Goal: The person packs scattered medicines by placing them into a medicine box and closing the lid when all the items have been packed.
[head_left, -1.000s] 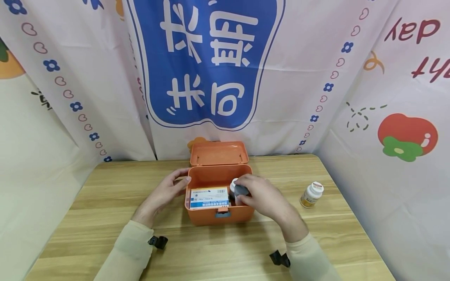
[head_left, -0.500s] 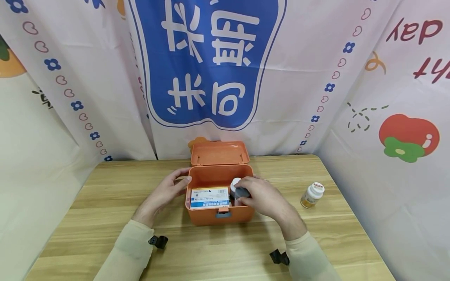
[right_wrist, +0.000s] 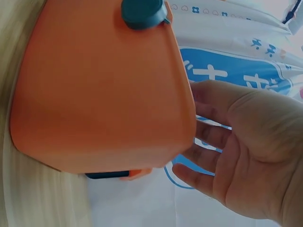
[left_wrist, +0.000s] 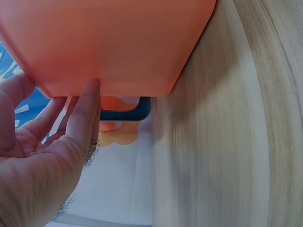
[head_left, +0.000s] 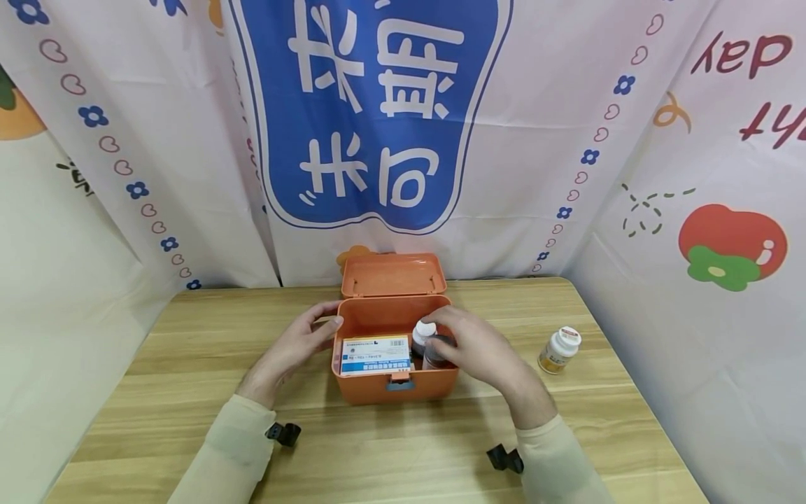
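Note:
An orange box (head_left: 395, 389) stands on the table with its lid (head_left: 393, 274) raised at the back. My left hand (head_left: 304, 341) rests against its left side, fingers (left_wrist: 84, 111) touching the outer wall. Over the box's right rim reaches my right hand (head_left: 481, 350), thumb and forefinger spread above a dark-capped bottle (head_left: 434, 360) inside. Its other fingers (right_wrist: 207, 158) hang loosely beside the box's outer wall. A white-capped bottle (head_left: 423, 329) stands just behind the dark-capped one. Left of both lies a white and blue medicine box (head_left: 375, 354). My right thumb partly hides the dark-capped bottle.
A white pill bottle with a yellow label (head_left: 559, 349) stands on the wooden table (head_left: 378, 462) to the right of the box. Printed cloth (head_left: 522, 161) hangs behind and at both sides. A dark latch (right_wrist: 143, 13) sticks out from the box front.
My right thumb and forefinger have parted and shifted slightly right, away from the dark-capped bottle, which now sits in the box. The left hand has stayed in place.

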A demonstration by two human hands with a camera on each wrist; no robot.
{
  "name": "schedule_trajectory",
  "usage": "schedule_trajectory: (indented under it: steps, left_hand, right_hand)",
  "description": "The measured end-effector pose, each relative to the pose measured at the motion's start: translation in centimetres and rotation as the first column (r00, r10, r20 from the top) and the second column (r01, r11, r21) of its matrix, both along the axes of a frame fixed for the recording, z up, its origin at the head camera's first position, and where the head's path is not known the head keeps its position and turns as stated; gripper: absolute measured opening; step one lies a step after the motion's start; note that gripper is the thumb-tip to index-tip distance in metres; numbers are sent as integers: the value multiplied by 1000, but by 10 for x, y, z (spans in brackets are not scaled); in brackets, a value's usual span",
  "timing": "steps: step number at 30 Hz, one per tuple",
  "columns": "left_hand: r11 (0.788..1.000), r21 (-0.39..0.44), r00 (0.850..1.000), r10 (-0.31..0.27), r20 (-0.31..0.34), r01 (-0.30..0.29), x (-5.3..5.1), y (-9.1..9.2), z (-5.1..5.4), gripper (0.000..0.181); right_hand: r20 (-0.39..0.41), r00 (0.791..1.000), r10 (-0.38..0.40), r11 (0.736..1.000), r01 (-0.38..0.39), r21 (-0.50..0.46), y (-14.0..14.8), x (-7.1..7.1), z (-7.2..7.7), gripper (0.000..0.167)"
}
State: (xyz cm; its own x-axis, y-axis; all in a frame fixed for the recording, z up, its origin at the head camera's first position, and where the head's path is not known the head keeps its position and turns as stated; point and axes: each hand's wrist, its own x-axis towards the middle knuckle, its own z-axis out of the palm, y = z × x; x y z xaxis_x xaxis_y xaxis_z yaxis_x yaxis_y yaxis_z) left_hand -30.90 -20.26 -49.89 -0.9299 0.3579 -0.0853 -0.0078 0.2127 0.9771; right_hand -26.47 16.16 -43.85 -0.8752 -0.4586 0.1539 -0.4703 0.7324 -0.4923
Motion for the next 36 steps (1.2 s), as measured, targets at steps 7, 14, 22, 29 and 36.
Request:
schedule_trajectory:
  steps: [7, 14, 22, 29, 36]
  left_hand:
    - [1000, 0, 1000, 5, 17, -5, -1, 1, 0, 64]
    - [1000, -1, 1000, 6, 11, -6, -1, 0, 0, 64]
    - [1000, 0, 1000, 7, 11, -7, 0, 1, 0, 64]
    - [1000, 1, 1000, 6, 14, -6, 0, 1, 0, 65]
    - [1000, 2, 1000, 5, 13, -5, 0, 1, 0, 64]
  right_hand:
    - [58, 997, -43, 994, 49, -93, 20, -3, 7, 42]
    - [112, 993, -47, 979, 68, -194, 41, -10, 11, 43]
    - [147, 989, -15, 953, 59, -297, 65, -16, 12, 39]
    - [212, 977, 30, 926, 53, -373, 84, -19, 11, 40]
    - [231, 973, 19, 922, 72, -381, 104, -20, 12, 44]
